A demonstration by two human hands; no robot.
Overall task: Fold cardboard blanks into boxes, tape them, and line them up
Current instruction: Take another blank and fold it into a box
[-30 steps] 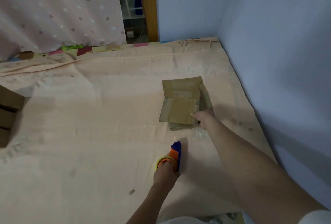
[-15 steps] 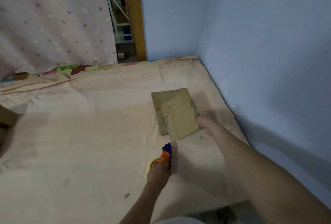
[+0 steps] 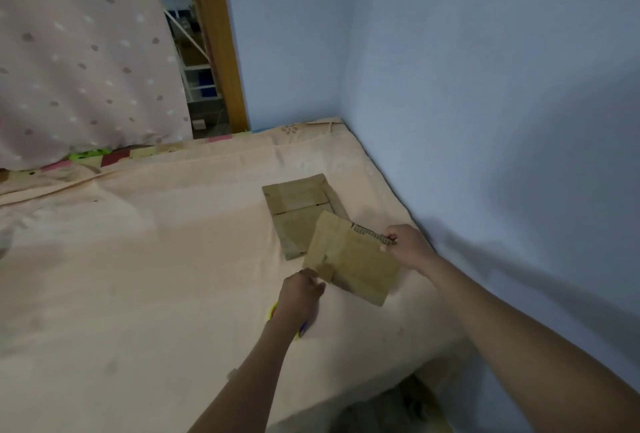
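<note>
Best opened over the bed [image 3: 173, 276] just nearer than the flat stack [image 3: 294, 204], right hand [image 3: 407, 247] pinching the lifted cardboard blank [image 3: 353, 266] at its far corrugated edge, left hand [image 3: 299, 294] gripping the near corner, pulling apart evenly to square the folds.

The bed [image 3: 138, 276] lies open to the left of both hands, a wide stretch of bare sheet. On the right the blue wall [image 3: 485, 121] runs close along the bed's edge, leaving only a narrow strip beside the right hand [image 3: 405, 247]. The flat blanks [image 3: 294, 204] lie just beyond the lifted blank [image 3: 353, 266], near the corner.
</note>
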